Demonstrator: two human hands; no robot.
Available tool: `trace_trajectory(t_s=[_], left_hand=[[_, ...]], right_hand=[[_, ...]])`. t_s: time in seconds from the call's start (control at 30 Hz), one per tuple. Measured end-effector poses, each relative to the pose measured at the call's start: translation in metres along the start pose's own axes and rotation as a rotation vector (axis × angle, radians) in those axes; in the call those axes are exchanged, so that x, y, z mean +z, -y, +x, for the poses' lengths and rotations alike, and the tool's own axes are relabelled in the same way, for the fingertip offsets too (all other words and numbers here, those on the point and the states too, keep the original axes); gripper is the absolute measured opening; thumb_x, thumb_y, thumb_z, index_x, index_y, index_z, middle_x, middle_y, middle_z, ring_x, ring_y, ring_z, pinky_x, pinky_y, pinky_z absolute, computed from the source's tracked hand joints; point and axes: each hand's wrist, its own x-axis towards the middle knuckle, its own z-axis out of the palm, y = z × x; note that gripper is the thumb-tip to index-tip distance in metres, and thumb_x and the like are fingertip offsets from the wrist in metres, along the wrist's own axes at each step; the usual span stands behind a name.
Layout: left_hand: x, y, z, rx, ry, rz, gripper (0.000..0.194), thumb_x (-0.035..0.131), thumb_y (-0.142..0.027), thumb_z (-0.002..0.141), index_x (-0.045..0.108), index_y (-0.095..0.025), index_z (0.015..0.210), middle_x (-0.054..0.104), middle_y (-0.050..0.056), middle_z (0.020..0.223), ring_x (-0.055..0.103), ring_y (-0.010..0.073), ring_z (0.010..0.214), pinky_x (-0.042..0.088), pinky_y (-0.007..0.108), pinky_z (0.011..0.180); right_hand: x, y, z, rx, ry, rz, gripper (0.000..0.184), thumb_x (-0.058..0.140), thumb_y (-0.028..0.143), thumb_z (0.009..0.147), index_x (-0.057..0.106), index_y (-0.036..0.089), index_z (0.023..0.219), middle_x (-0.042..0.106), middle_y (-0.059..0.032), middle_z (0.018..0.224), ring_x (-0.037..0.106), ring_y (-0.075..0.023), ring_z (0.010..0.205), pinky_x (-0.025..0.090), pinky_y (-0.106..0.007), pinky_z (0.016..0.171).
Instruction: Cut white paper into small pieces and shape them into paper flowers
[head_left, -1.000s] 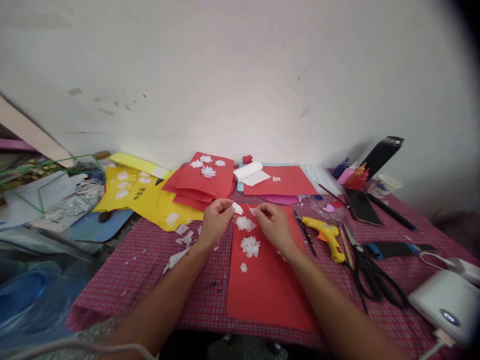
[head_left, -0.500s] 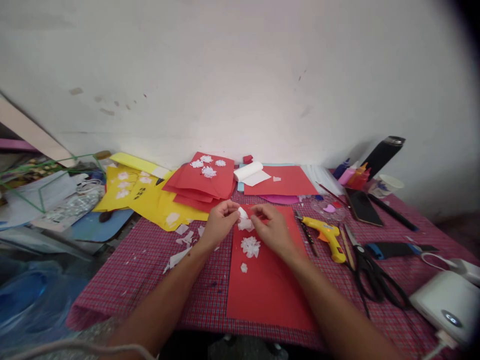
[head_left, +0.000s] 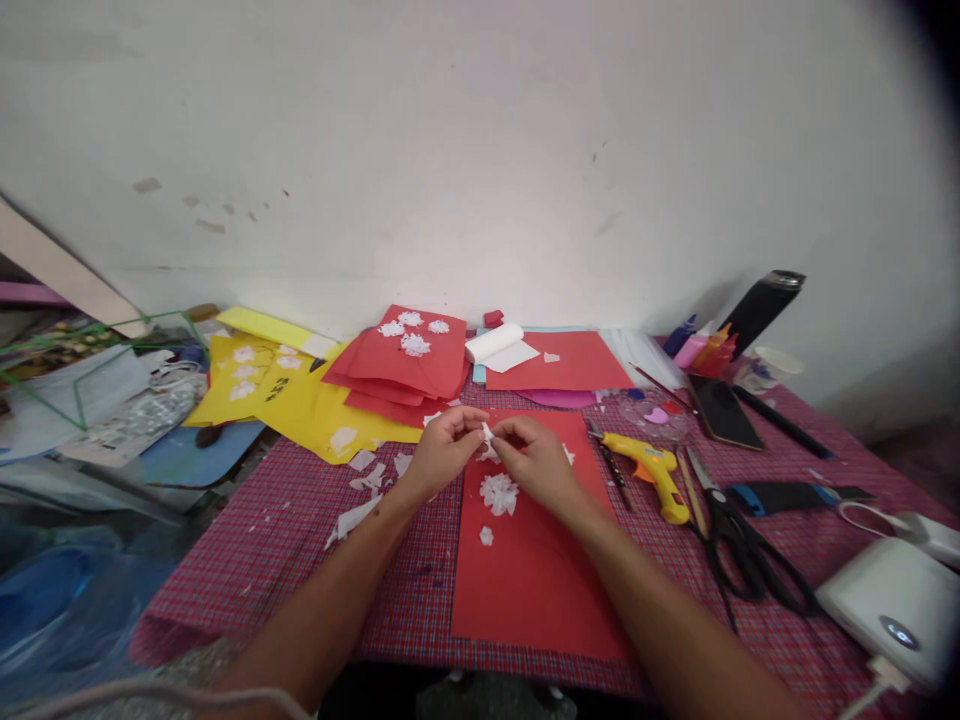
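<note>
Between the fingertips of both hands is a small piece of white tissue paper (head_left: 488, 440), pinched and partly hidden by the fingers. My left hand (head_left: 448, 452) grips it from the left, thumb against fingers. From the right, my right hand (head_left: 529, 458) pinches the same piece. Both hands are over the upper part of a red paper sheet (head_left: 540, 590). Just below them on the sheet lies a ruffled white paper flower (head_left: 499, 494), with a smaller crumpled white bit (head_left: 486, 536) nearer me.
White paper scraps (head_left: 356, 518) lie left of the sheet. On the right are a yellow glue gun (head_left: 649, 468), black scissors (head_left: 750, 550), a blue-black knife (head_left: 787, 497) and a white device (head_left: 896, 605). Behind are a white roll (head_left: 495, 345), red papers (head_left: 375, 365) and yellow paper (head_left: 300, 415).
My hands have drawn closer together, and the white piece between them is now bunched up instead of standing flat. White scraps now show beside both hands.
</note>
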Motion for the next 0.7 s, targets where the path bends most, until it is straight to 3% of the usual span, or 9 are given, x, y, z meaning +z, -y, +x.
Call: trace_trajectory(t_s=[0.3, 0.7], left_hand=[[-0.0008, -0.0004, 0.0001, -0.004, -0.016, 0.051, 0.022, 0.065, -0.019, 0.078, 0.064, -0.015, 0.1, 0.066, 0.002, 0.081, 0.06, 0.0101, 0.069, 0.048, 0.023, 0.067], [0.0, 0.0009, 0.0011, -0.031, -0.017, 0.021, 0.023, 0.069, -0.022, 0.077, 0.065, -0.014, 0.098, 0.069, 0.005, 0.088, 0.063, 0.0124, 0.077, 0.049, 0.024, 0.069]], right_hand=[[-0.0015, 0.0009, 0.0003, 0.02, 0.01, 0.028, 0.014, 0.055, 0.02, 0.087, 0.066, 0.02, 0.078, 0.066, 0.0005, 0.074, 0.058, -0.0149, 0.068, 0.041, -0.025, 0.066], [-0.0011, 0.0023, -0.0006, 0.02, 0.012, 0.034, 0.005, 0.059, 0.021, 0.084, 0.064, 0.02, 0.082, 0.066, 0.0003, 0.077, 0.059, -0.0147, 0.071, 0.043, -0.025, 0.067]])
